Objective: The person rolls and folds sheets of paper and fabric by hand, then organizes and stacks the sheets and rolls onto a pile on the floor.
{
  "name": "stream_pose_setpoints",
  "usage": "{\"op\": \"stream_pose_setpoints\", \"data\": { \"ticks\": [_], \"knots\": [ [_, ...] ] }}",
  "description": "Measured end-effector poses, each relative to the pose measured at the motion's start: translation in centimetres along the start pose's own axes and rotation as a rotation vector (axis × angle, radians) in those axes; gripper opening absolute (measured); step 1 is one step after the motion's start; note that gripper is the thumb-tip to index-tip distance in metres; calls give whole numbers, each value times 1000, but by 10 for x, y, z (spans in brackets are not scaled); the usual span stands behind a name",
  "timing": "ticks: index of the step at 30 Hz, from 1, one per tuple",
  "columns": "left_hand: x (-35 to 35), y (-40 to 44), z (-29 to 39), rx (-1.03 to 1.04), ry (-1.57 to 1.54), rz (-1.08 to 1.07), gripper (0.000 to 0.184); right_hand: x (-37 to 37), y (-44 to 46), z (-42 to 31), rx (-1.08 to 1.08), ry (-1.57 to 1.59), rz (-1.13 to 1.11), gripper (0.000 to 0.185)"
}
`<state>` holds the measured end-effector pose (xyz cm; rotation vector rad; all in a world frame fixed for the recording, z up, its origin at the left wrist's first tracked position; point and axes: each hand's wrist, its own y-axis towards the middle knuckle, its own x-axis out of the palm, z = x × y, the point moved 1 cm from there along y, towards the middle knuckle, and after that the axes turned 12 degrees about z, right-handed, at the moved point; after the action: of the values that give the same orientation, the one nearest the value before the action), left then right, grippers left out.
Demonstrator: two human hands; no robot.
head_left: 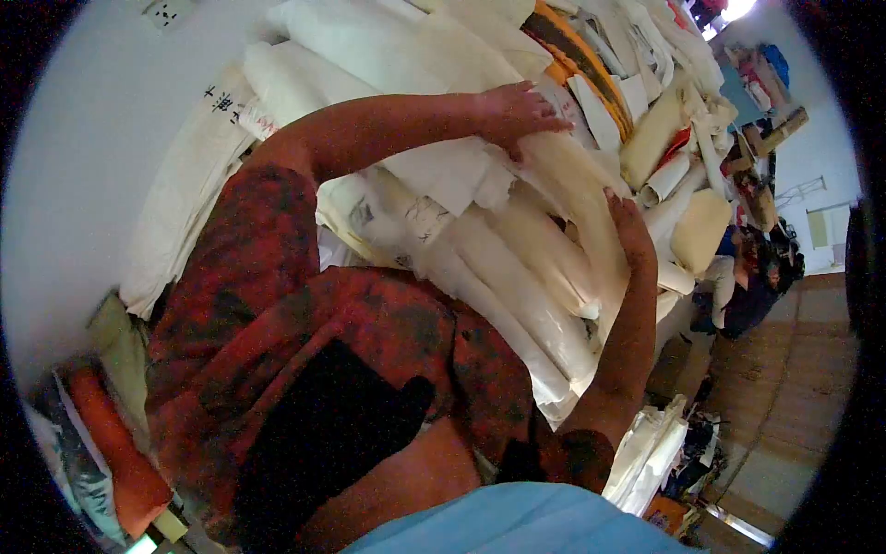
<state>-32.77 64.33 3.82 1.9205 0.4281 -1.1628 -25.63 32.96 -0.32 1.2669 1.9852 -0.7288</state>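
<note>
Many cream and white rolls, of paper or cloth, lie heaped before me. My left hand (526, 113) rests at the upper end of a cream roll (577, 180), its fingers bent over the edge and spread a little. Against the right side of the same roll lies my right hand (632, 226), with its fingertips touching the surface. Further rolls (517, 277) lie side by side below, between my two arms. One roll at the left of them has dark marks (427, 219) on it.
An orange and brown roll (581, 55) lies at the top. White rolls with dark writing (198, 175) lean along the wall at the left. A person (752, 277) is at the far right, beyond the heap. Red-orange fabric (115, 452) lies at the lower left.
</note>
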Motion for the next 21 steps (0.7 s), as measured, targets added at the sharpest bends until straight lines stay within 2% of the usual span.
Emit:
{"op": "stream_pose_setpoints", "data": {
  "ticks": [2, 4, 6, 7, 9, 10, 12, 14, 16, 18, 20, 21],
  "knots": [
    [9, -4, 1, 33, 12, -8, 57, -1, -3, 6, 36, 128, -48, 57],
    [24, 1, -6, 20, 37, -103, 53, -2, -8, -3, 95, 304, -144, 62],
    [23, 13, -15, -23, -47, -181, 48, -8, -18, -17, -92, 214, -73, 56],
    [15, 18, -26, -66, -76, -219, 46, -11, -21, -29, -210, 171, -51, 61],
    [-33, 34, -33, -90, -94, -126, 40, -16, -39, -55, -414, 26, 77, 76],
    [-38, 45, -42, -111, -12, -162, 36, -17, -50, -68, -476, -43, 141, 84],
    [-50, 48, -65, -4, 72, 39, 31, -16, -65, -89, -439, -167, 264, 92],
    [-68, 51, -87, 63, 103, 186, 22, -20, -59, -98, -458, -222, 340, 89],
    [-92, 42, -107, 89, 174, 211, 23, -24, -53, -109, -500, -298, 417, 86],
    [-107, 25, -126, -39, 232, 65, 44, -25, -46, -129, -567, -389, 495, 84],
    [-100, -15, -178, -92, 226, 157, 51, -14, -27, -149, -560, -452, 489, 77],
    [-87, -37, -208, -153, 269, 93, 55, -1, -16, -148, -679, -417, 546, 79]
  ]
}}
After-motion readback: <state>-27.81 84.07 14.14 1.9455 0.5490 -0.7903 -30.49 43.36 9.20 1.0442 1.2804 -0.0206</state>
